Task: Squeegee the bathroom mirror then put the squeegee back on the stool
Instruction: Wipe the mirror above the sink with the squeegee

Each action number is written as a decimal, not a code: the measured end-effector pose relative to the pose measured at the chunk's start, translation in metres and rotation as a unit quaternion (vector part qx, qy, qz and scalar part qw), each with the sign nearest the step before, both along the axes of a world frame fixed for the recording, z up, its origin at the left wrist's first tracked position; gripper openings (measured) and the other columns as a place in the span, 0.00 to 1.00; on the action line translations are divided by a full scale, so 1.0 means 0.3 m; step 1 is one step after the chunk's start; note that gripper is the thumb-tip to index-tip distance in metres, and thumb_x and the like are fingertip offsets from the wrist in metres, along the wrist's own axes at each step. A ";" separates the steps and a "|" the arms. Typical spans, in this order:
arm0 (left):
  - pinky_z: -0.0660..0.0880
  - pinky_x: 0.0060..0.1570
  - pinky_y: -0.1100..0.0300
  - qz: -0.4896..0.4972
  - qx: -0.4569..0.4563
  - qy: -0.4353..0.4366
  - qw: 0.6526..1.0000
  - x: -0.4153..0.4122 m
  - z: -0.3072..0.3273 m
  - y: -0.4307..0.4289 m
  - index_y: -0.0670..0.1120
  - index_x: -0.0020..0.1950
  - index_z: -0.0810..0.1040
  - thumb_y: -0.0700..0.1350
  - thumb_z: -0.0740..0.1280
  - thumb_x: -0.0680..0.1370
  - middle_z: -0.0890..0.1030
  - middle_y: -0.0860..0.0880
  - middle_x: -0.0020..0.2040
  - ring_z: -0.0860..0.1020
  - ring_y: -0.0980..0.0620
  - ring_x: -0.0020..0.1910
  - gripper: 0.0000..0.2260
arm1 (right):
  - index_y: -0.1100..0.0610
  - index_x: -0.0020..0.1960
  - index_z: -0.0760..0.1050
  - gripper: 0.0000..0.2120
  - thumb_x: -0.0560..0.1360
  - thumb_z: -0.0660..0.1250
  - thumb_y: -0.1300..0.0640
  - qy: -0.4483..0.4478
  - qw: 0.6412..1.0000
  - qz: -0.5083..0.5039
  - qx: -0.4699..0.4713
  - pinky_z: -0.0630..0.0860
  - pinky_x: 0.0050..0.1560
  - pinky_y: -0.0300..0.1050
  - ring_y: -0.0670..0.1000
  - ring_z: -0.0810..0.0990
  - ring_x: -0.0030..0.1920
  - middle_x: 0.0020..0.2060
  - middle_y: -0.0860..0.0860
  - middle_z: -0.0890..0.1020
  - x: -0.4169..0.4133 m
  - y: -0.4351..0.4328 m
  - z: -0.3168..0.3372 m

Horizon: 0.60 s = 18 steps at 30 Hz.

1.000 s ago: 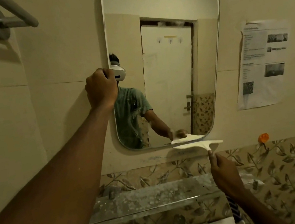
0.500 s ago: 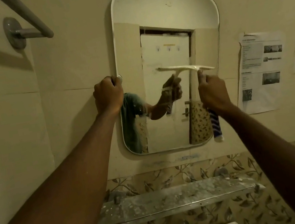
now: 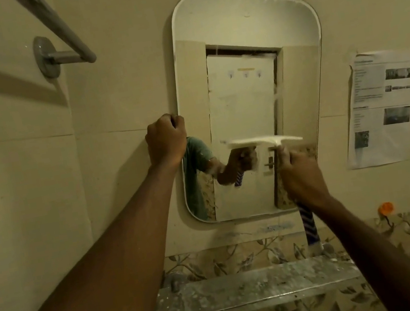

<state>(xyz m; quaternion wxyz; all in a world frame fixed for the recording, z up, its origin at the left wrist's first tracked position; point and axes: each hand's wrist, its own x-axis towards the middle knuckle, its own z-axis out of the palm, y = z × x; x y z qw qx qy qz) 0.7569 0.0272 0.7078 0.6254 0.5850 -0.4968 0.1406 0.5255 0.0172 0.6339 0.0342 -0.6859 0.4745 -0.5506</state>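
My left hand (image 3: 167, 141) curls round the mirror (image 3: 242, 94) at its left edge to steady it. My right hand (image 3: 302, 176) wraps the squeegee (image 3: 259, 141) handle, blade flat on the glass approx mid-height – ready to pull down w/ even pressure.

On the mirror (image 3: 242, 94), the upper half lies open above the squeegee (image 3: 259, 141). The left hand (image 3: 167, 141) blocks its left edge. The shelf (image 3: 250, 292) juts out below, and a towel bar (image 3: 62, 35) sticks out upper left.

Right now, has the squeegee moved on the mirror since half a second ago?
Yes. The squeegee has gone down the mirror: its blade now sits nearer the mirror's bottom edge than before.
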 end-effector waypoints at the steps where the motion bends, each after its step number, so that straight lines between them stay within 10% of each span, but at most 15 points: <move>1: 0.65 0.39 0.62 -0.002 0.000 0.001 1.000 0.000 -0.001 0.000 0.38 0.50 0.80 0.47 0.58 0.82 0.83 0.41 0.45 0.72 0.53 0.39 0.15 | 0.59 0.37 0.73 0.24 0.84 0.49 0.48 -0.010 1.000 0.006 -0.013 0.72 0.27 0.43 0.51 0.72 0.26 0.28 0.54 0.75 -0.004 -0.004 0.053; 6: 0.62 0.32 0.68 -0.004 0.000 -0.003 1.000 0.002 -0.002 0.004 0.38 0.50 0.80 0.46 0.58 0.82 0.82 0.41 0.45 0.72 0.54 0.38 0.15 | 0.59 0.39 0.72 0.24 0.83 0.49 0.46 -0.033 0.998 0.005 -0.057 0.68 0.25 0.40 0.48 0.71 0.24 0.28 0.52 0.73 -0.008 -0.062 0.241; 18: 0.66 0.40 0.63 -0.009 -0.006 -0.005 1.000 0.006 -0.005 -0.002 0.38 0.49 0.80 0.46 0.57 0.82 0.82 0.41 0.45 0.72 0.53 0.39 0.15 | 0.60 0.39 0.75 0.24 0.83 0.50 0.48 -0.015 1.000 -0.015 0.011 0.72 0.29 0.49 0.55 0.75 0.29 0.30 0.56 0.78 0.024 0.011 -0.208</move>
